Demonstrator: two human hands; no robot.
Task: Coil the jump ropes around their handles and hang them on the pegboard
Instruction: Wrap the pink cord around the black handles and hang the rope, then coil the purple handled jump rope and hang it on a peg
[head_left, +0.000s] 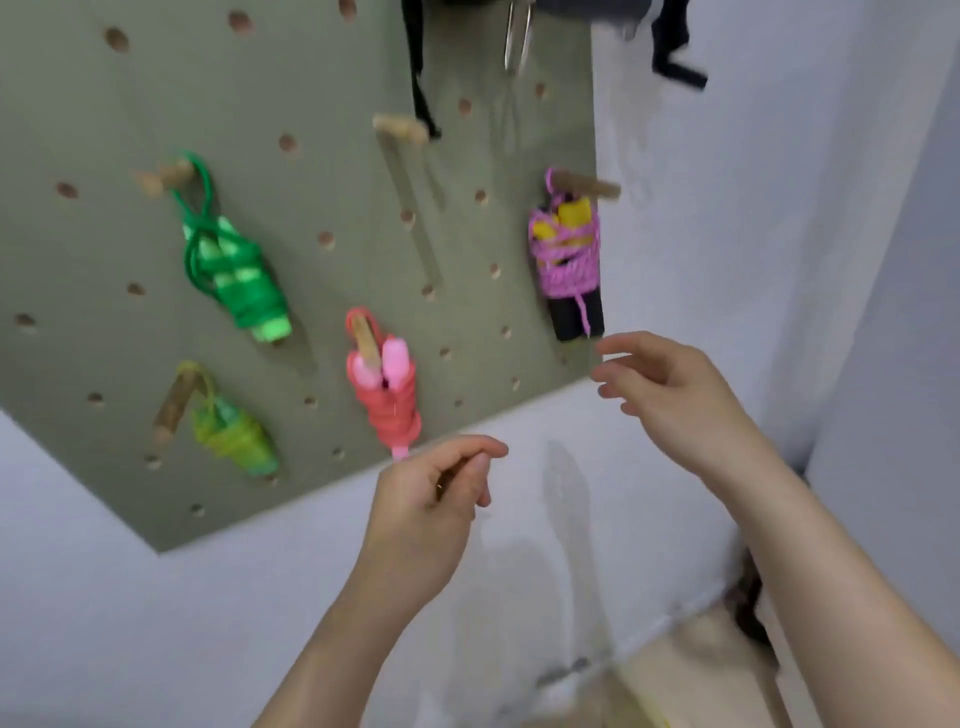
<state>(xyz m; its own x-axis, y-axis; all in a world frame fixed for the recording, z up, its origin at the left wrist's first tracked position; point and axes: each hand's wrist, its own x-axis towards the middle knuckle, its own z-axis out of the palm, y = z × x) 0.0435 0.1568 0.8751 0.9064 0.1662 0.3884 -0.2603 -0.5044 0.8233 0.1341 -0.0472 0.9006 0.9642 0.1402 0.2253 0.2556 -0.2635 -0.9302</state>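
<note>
Presently, in the head view, a green pegboard (322, 171) is seen tilted on a pale wall (727, 208), filling the field from 9 to 1 o'clock. Four coiled ropes are hung on it by loops from wooden pegs. A green rope (234, 275) is placed at 10 o'clock, a yellow-green rope (231, 436) at 8 o'clock, a red rope (387, 395) near the centre, and a purple rope (566, 260), wound round black-and-yellow handles, at 2 o'clock by the board's right edge.

The left hand (431, 499) is raised at 6 o'clock of the red rope, just beneath its lower tip. Its fingers are loosely curled, the thumb brought close to the forefinger, and nothing is seen to be held. The right hand (675, 384) is held at 5 o'clock of the purple rope, near it but apart, with fingers relaxed and slightly spread. Everything is softened by blur.
</note>
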